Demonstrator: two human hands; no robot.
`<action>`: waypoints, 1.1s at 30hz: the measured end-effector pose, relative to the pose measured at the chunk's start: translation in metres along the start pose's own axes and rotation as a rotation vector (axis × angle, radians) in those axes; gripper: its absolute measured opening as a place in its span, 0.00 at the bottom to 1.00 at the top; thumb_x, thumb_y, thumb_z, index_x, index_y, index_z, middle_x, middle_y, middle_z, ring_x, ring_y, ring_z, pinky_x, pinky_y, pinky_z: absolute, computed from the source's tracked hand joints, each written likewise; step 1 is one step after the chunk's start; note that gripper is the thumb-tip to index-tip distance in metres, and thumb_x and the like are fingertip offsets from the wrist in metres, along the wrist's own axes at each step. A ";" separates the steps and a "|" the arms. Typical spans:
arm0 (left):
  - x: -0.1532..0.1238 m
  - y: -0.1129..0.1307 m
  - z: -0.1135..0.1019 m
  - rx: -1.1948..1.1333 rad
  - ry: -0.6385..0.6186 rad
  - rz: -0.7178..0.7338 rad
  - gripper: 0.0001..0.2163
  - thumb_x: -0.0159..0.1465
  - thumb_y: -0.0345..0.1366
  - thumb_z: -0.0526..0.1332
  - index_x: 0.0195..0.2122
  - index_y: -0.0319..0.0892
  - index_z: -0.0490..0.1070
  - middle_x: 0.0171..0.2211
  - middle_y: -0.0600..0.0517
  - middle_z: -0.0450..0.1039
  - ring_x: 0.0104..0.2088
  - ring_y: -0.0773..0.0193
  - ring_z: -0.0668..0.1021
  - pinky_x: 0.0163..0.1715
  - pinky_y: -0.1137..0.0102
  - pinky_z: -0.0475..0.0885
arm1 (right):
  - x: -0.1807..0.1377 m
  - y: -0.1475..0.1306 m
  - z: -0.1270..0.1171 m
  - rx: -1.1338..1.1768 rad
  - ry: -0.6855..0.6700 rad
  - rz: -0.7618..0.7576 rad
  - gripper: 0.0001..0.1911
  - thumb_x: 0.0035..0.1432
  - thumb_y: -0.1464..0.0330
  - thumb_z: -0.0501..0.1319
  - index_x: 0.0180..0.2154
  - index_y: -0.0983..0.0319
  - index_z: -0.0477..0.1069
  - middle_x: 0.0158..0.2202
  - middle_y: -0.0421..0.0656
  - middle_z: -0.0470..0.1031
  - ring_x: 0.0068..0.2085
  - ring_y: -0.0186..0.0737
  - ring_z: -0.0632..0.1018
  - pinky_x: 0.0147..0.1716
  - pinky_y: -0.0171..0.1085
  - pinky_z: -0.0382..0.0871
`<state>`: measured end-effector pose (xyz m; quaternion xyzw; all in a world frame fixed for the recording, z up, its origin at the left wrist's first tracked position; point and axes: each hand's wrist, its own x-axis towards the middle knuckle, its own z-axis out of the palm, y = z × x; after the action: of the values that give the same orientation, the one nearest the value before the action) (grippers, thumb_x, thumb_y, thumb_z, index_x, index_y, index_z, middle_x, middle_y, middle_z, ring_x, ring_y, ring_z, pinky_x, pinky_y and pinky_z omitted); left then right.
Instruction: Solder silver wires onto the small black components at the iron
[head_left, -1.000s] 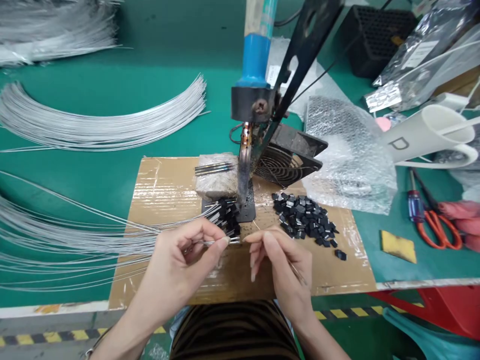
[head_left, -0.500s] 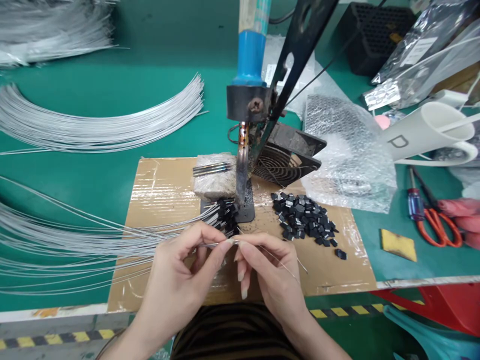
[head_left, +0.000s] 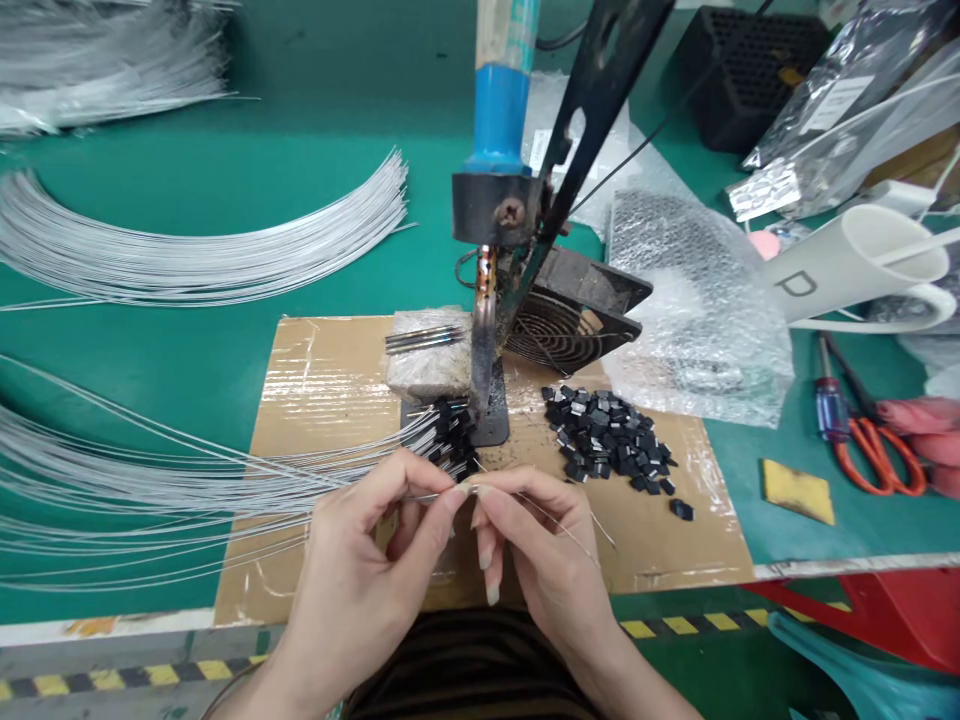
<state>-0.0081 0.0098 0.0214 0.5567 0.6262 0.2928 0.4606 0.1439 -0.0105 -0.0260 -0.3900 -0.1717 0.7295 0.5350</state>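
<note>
My left hand [head_left: 371, 565] is closed, thumb and forefinger pinching a thin grey wire [head_left: 426, 496]. My right hand [head_left: 544, 550] pinches at the same spot, its fingertips meeting the left ones, so the wire's end is hidden. Thin bare strands [head_left: 556, 522] stick out past the right fingers; whether they belong to the same wire I cannot tell. Just beyond my fingers lie wires with black connectors [head_left: 452, 432] on their ends, under the tip of a soldering iron [head_left: 484, 350] clamped in a stand. To the right is a pile of small black plastic pieces [head_left: 609, 435].
Beneath the work is a cardboard sheet [head_left: 315, 370]. A fan [head_left: 570, 310] stands behind the iron. Bundles of grey wire [head_left: 210, 265] lie on the left. Toward the right are bubble wrap [head_left: 690, 310], a yellow sponge [head_left: 799, 491], orange-handled scissors [head_left: 877, 455] and a white mug [head_left: 862, 260].
Both hands stay nearly in place, fingertips still together. The fingers shift only slightly, and the lower right-hand fingers sit a touch lower.
</note>
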 end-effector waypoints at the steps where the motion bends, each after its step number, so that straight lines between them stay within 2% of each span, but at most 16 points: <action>1: 0.000 0.001 0.001 -0.011 0.001 -0.015 0.10 0.69 0.41 0.64 0.32 0.44 0.75 0.23 0.55 0.71 0.24 0.66 0.71 0.24 0.71 0.63 | 0.000 -0.001 0.001 0.011 0.002 0.006 0.05 0.62 0.65 0.73 0.37 0.59 0.86 0.25 0.38 0.80 0.18 0.28 0.76 0.16 0.24 0.72; 8: 0.002 0.002 0.000 -0.126 -0.047 -0.086 0.09 0.67 0.40 0.66 0.31 0.43 0.75 0.23 0.55 0.70 0.24 0.68 0.70 0.24 0.72 0.62 | 0.004 -0.010 0.003 0.050 0.007 0.076 0.06 0.57 0.64 0.76 0.32 0.61 0.86 0.22 0.38 0.79 0.16 0.26 0.73 0.13 0.24 0.70; 11: 0.003 0.002 -0.001 -0.155 -0.069 -0.110 0.10 0.67 0.41 0.66 0.30 0.43 0.75 0.25 0.53 0.73 0.26 0.67 0.72 0.25 0.73 0.64 | 0.004 -0.012 0.002 0.051 -0.011 0.094 0.06 0.57 0.65 0.76 0.32 0.61 0.86 0.22 0.38 0.79 0.15 0.26 0.73 0.13 0.23 0.69; 17: 0.003 0.002 0.001 -0.163 -0.047 -0.101 0.09 0.67 0.39 0.67 0.31 0.43 0.76 0.24 0.53 0.74 0.26 0.67 0.73 0.26 0.72 0.66 | 0.004 -0.011 0.003 0.070 0.002 0.094 0.07 0.56 0.64 0.76 0.32 0.61 0.86 0.23 0.38 0.78 0.16 0.27 0.73 0.14 0.25 0.72; 21: 0.002 0.000 0.003 -0.123 0.002 -0.060 0.10 0.68 0.39 0.66 0.31 0.43 0.76 0.23 0.54 0.73 0.24 0.68 0.72 0.25 0.72 0.65 | 0.004 -0.011 0.005 0.059 0.022 0.092 0.08 0.56 0.63 0.76 0.33 0.61 0.86 0.22 0.38 0.77 0.16 0.27 0.73 0.14 0.25 0.71; 25: 0.001 -0.007 0.004 -0.051 0.035 0.043 0.09 0.69 0.39 0.65 0.32 0.43 0.76 0.24 0.54 0.75 0.24 0.68 0.74 0.24 0.72 0.64 | 0.005 -0.011 0.007 0.069 0.034 0.097 0.08 0.55 0.62 0.76 0.32 0.61 0.86 0.22 0.38 0.77 0.16 0.27 0.72 0.14 0.25 0.69; 31: 0.000 -0.017 0.010 0.017 0.097 0.161 0.07 0.70 0.36 0.64 0.33 0.44 0.75 0.21 0.58 0.69 0.20 0.71 0.67 0.20 0.73 0.60 | 0.005 -0.009 0.009 0.095 0.039 0.093 0.08 0.56 0.62 0.75 0.33 0.60 0.86 0.21 0.37 0.77 0.14 0.27 0.71 0.13 0.26 0.69; 33: 0.000 -0.019 0.013 0.010 0.120 0.167 0.07 0.70 0.35 0.65 0.33 0.44 0.75 0.22 0.58 0.70 0.20 0.71 0.68 0.20 0.73 0.61 | 0.005 -0.009 0.010 0.111 0.042 0.094 0.08 0.56 0.62 0.75 0.33 0.60 0.86 0.20 0.37 0.76 0.14 0.26 0.70 0.14 0.26 0.69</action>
<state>-0.0049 0.0038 -0.0006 0.5907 0.6057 0.3599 0.3933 0.1410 -0.0011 -0.0154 -0.3826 -0.1013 0.7540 0.5243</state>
